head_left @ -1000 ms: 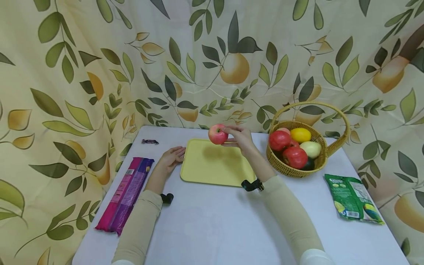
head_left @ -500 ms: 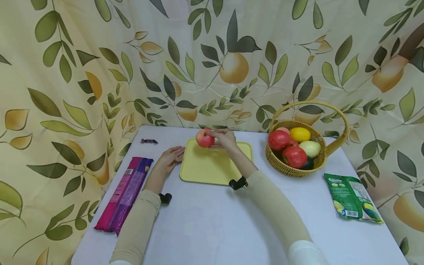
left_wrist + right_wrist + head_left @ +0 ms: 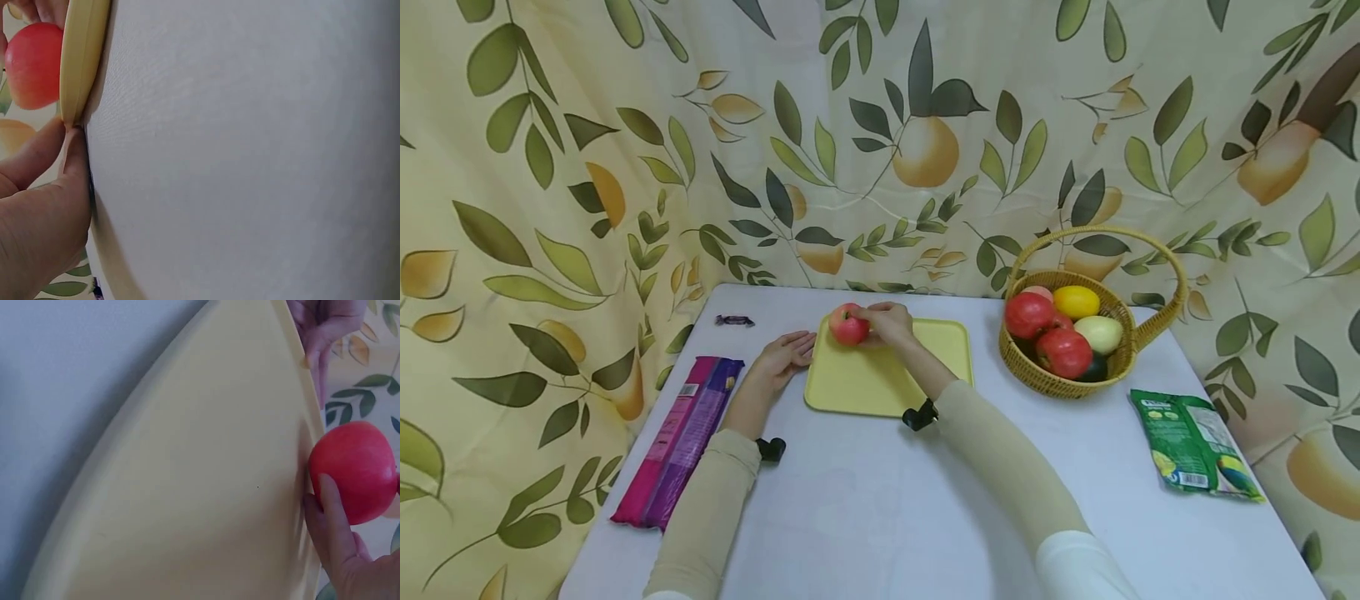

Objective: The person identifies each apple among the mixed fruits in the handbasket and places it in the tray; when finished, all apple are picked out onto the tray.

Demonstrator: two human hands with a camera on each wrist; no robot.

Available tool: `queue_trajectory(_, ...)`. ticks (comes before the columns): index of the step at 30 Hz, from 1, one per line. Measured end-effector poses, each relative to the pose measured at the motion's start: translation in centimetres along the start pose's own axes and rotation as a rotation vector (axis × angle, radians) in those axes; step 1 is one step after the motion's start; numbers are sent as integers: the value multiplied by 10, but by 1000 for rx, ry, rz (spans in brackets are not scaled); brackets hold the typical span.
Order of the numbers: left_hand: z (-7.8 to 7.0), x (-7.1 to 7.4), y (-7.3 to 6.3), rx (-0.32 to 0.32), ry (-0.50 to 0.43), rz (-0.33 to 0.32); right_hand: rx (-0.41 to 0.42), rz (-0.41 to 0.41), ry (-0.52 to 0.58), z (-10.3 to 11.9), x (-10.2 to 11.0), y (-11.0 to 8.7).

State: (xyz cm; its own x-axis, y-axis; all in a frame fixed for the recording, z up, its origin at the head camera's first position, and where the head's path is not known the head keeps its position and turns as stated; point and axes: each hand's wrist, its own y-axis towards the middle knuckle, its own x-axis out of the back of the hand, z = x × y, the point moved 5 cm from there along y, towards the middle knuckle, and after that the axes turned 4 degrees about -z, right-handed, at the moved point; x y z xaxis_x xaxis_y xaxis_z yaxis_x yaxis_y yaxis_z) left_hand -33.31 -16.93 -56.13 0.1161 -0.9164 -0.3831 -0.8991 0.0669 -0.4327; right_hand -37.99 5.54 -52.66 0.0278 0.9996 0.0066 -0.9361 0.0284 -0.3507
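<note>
A red apple [image 3: 846, 325] is over the left back part of a yellow tray [image 3: 868, 390], held in my right hand [image 3: 891, 323]. In the right wrist view the fingers [image 3: 334, 519] lie against the side of the apple, close over the tray. My left hand [image 3: 781, 360] is at the tray's left edge. The left wrist view shows its thumb [image 3: 39, 150] and a finger pinching the tray's rim, with the apple [image 3: 36, 65] just beyond.
A wicker basket [image 3: 1033, 377] of fruit and vegetables stands at the back right, its handle up. A green packet [image 3: 1195, 442] lies at the right. On the left are a long pink-purple packet [image 3: 679, 442] and a small wrapped candy [image 3: 734, 320].
My right hand has carried the apple left and lowered it toward the tray's left back part. The left hand has stayed at the tray's edge.
</note>
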Motion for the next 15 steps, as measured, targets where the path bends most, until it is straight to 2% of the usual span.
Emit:
queue_trajectory(5,0,2,1,12,-19,-8,6,1,-37,-2,-5,0)
queue_trajectory(12,3,2,3,13,-24,-10,67,-66,-232,3,-1,-5)
queue_trajectory(15,3,4,3,9,-28,-11,66,-56,-200,5,0,-6)
